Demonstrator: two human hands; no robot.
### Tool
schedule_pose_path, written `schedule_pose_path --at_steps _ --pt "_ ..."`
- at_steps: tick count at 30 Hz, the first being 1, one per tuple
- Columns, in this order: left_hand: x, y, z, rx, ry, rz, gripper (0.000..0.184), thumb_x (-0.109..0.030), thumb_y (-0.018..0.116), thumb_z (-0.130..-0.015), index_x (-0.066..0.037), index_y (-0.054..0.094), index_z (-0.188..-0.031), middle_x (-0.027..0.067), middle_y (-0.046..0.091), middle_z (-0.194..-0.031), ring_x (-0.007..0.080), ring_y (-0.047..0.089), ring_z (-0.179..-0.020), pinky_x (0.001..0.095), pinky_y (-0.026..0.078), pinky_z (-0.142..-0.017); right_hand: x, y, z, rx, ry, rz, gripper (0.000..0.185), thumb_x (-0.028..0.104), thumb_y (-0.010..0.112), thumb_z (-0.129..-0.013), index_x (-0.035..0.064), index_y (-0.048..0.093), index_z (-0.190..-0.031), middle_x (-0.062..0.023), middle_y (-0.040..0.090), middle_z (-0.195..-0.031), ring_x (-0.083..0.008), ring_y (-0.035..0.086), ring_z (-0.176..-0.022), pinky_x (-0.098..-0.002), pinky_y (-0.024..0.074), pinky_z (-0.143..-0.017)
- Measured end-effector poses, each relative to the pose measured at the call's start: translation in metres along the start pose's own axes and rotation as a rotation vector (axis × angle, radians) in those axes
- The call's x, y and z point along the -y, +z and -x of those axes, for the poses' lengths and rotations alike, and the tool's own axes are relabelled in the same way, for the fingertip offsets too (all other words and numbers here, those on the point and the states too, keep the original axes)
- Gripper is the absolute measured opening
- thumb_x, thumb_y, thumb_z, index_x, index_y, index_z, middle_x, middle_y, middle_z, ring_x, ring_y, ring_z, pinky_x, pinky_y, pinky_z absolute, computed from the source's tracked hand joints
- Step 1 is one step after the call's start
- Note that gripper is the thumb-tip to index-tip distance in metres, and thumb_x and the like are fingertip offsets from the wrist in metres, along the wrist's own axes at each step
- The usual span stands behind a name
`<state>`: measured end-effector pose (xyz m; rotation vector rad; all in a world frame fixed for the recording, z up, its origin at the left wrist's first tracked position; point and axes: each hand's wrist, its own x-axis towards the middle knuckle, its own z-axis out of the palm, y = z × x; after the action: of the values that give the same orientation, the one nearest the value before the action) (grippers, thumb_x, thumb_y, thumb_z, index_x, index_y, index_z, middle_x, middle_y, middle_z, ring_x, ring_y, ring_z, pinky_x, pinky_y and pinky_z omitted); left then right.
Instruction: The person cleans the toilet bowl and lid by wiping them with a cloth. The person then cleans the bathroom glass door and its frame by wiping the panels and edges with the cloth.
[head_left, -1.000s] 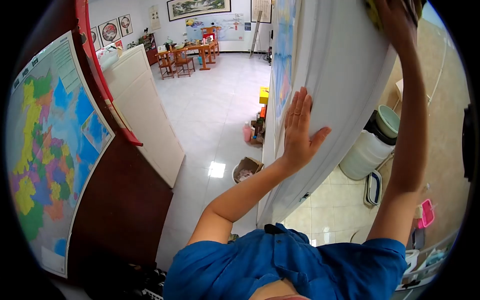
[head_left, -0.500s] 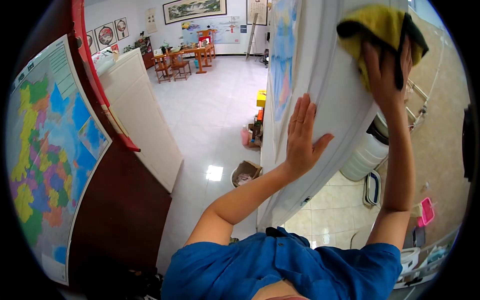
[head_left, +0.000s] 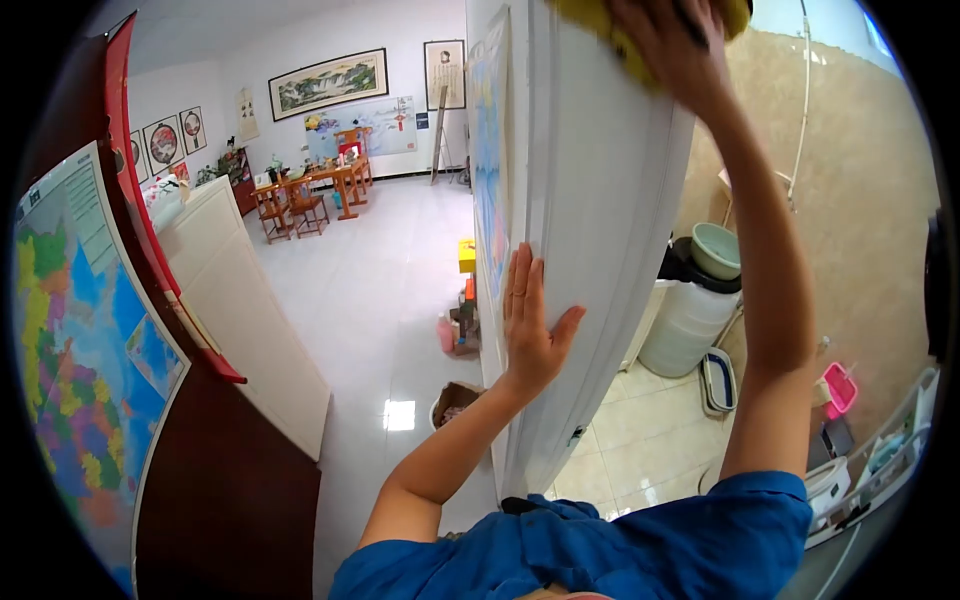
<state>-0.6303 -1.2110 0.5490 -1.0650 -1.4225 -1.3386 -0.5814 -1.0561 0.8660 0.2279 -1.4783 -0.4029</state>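
Observation:
A white door frame (head_left: 595, 180) rises in front of me. High on it, my right hand (head_left: 682, 55) holds a yellow cloth (head_left: 610, 30) with dark edging against the surface. The top of that cloth is cut off by the upper edge of the view. My left hand (head_left: 535, 325) is open, its palm flat on the frame lower down and its thumb spread. A ring shows on one of its fingers.
On the left are a wall map (head_left: 80, 350), a red strip (head_left: 150, 230) and a white door panel (head_left: 250, 310). A wooden table (head_left: 330, 183) stands in the far room. To the right are a white barrel (head_left: 685, 330), a green basin (head_left: 716, 250) and a pink basket (head_left: 838, 390).
The right hand and cloth have moved up and to the left in view. My left hand stays flat on the frame. The whole scene has shifted left and mostly downward.

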Motion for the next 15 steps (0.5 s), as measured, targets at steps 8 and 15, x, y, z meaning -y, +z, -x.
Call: schedule_pose_path --at_steps 8,15 --pt "0.000 0.001 0.005 0.012 -0.049 -0.016 0.068 -0.023 0.067 -0.090 0.009 0.036 -0.141 0.0268 0.031 -0.151 0.0433 0.029 -0.141 0.0472 0.026 -0.114 0.070 -0.055 0.142 0.369 -0.204 -0.165 0.049 0.031 0.075 -0.066 0.0100 0.066 -0.109 -0.0260 0.041 -0.137 -0.0471 0.035 -0.129 -0.0656 0.0215 -0.104" --pt "-0.005 -0.003 -0.002 -0.005 -0.004 0.000 0.067 -0.023 0.066 -0.091 0.006 0.035 -0.143 0.0264 0.030 -0.151 0.0442 0.029 -0.140 0.0494 0.026 -0.113 0.072 -0.033 0.088 0.221 -0.130 -0.317 0.036 0.037 0.069 -0.084 0.0125 0.066 -0.110 -0.0244 0.045 -0.134 -0.0412 0.045 -0.120 -0.0547 0.0332 -0.097"
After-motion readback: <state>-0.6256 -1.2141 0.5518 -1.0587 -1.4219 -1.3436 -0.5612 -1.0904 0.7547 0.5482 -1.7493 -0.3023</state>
